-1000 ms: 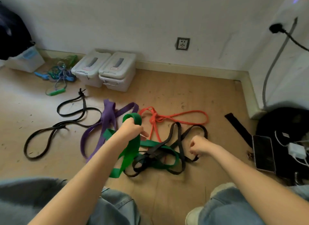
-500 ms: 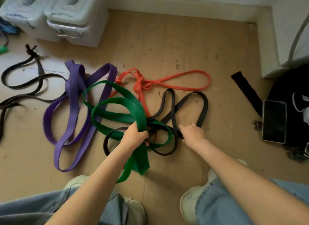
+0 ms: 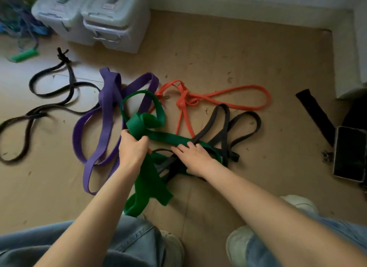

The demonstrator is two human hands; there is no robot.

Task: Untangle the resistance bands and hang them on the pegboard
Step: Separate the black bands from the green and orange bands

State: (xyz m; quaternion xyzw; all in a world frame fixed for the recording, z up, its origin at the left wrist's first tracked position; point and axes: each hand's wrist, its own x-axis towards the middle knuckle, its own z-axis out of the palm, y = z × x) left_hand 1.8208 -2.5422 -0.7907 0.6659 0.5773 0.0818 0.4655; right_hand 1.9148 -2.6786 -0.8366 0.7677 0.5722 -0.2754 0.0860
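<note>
Several resistance bands lie tangled on the wooden floor. My left hand [image 3: 133, 150] grips the wide green band [image 3: 168, 138], which folds over my fingers and hangs down toward my knees. My right hand [image 3: 193, 157] lies with straight fingers on the green band where it crosses a dark grey band [image 3: 220, 119]. A purple band [image 3: 105, 115] lies to the left, an orange band [image 3: 218, 95] behind, and a thin black band [image 3: 49, 99] at the far left. No pegboard is in view.
Two pale plastic storage boxes [image 3: 111, 22] stand at the back by the wall. A green-handled rope bundle [image 3: 23, 55] lies at the back left. A black strap [image 3: 315, 115] and a phone [image 3: 349, 153] lie at the right. My shoes and jeans are at the bottom.
The green loops have been pulled in toward my left hand and bunched up. My right hand moved left from the grey band onto the green one and opened flat. The camera tilted lower.
</note>
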